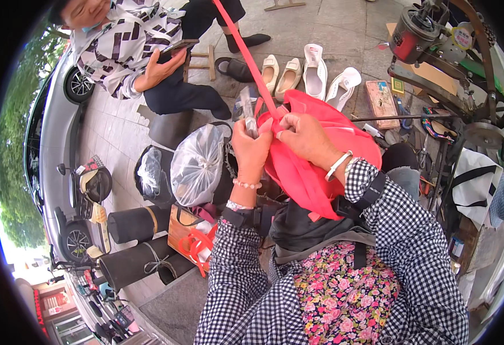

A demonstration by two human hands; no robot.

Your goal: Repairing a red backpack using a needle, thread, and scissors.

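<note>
A bright red fabric bag (326, 135) lies over my lap, and a long red strap (250, 60) runs from it up past the top edge of the view. My right hand (308, 139) is closed, pinching the red fabric where the strap meets the bag. Close beside it, my left hand (250, 150) is closed at the base of the strap. A narrow, greyish, shiny thing (248, 109) sticks up from the left fingers; its kind is unclear. The two hands almost touch, and their fingertips partly hide the joint of strap and bag.
Several pale shoes (314, 75) stand beyond the bag. A seated person (131, 52) holds a phone at the far left. To the right are a cast-metal machine (416, 34) and scattered hand tools. A plastic-wrapped bundle (197, 167) and dark rolls (131, 224) stand at left.
</note>
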